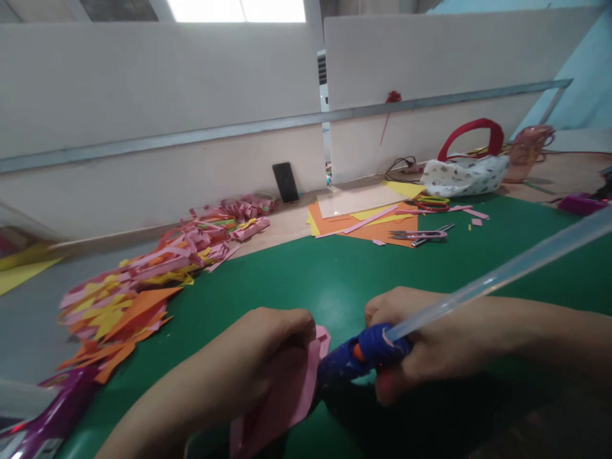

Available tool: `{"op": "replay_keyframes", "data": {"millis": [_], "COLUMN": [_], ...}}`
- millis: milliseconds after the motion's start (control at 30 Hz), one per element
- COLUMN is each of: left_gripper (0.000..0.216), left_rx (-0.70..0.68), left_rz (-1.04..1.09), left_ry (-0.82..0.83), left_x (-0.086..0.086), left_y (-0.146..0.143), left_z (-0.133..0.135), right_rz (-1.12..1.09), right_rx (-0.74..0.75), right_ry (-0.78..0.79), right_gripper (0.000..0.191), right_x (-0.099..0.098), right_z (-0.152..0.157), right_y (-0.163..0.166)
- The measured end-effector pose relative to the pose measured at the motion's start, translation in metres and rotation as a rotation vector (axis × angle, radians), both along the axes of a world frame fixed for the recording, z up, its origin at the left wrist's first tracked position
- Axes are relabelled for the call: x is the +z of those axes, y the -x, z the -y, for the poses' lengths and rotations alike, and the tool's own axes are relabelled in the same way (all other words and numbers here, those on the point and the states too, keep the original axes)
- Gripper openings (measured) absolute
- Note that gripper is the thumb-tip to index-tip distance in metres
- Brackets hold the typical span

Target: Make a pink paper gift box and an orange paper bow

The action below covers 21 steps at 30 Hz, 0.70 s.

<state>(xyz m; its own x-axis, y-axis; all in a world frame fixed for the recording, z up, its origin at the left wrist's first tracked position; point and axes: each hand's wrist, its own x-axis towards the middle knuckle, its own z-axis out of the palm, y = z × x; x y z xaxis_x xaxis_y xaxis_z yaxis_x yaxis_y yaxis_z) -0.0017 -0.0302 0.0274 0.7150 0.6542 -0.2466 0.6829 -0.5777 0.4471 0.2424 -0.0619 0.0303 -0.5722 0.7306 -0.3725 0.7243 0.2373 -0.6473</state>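
Note:
My left hand (pixel 268 350) is closed around a folded pink paper piece (pixel 282 408), low in the middle of the view. My right hand (pixel 415 344) grips a blue hot glue gun (pixel 363 352), its fingers wrapped round the body. A long translucent glue stick (pixel 507 274) sticks out of the gun's back toward the upper right. The gun's nozzle end is at the right edge of the pink paper; whether it touches is hard to tell. Both hands are just above the green mat (pixel 329 274).
Pink, yellow and orange paper pieces (pixel 157 268) are heaped at the left, beside a purple object (pixel 67 408). A phone (pixel 285 182) leans on the back panel. Colored sheets (pixel 363 210), snips (pixel 421 235) and scissors (pixel 433 203) lie behind. A cloth bag (pixel 466 175) stands back right.

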Motion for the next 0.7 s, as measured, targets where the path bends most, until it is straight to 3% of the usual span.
{"op": "replay_keyframes", "data": {"millis": [200, 400, 700], "left_gripper": [0.015, 0.016, 0.016], "left_rx": [-0.004, -0.003, -0.005], "left_rz": [0.001, 0.014, 0.006], "left_ry": [0.005, 0.008, -0.017], "left_x": [-0.001, -0.002, -0.003], "left_y": [0.001, 0.003, 0.001], "left_z": [0.000, 0.000, 0.000], "right_rz": [-0.036, 0.024, 0.017], "right_rx": [0.002, -0.143, -0.128], "right_ry": [0.040, -0.024, -0.041], "right_gripper": [0.033, 0.034, 0.034], "right_x": [0.000, 0.002, -0.002], "right_z": [0.006, 0.003, 0.000], "right_y": [0.004, -0.002, -0.005]}}
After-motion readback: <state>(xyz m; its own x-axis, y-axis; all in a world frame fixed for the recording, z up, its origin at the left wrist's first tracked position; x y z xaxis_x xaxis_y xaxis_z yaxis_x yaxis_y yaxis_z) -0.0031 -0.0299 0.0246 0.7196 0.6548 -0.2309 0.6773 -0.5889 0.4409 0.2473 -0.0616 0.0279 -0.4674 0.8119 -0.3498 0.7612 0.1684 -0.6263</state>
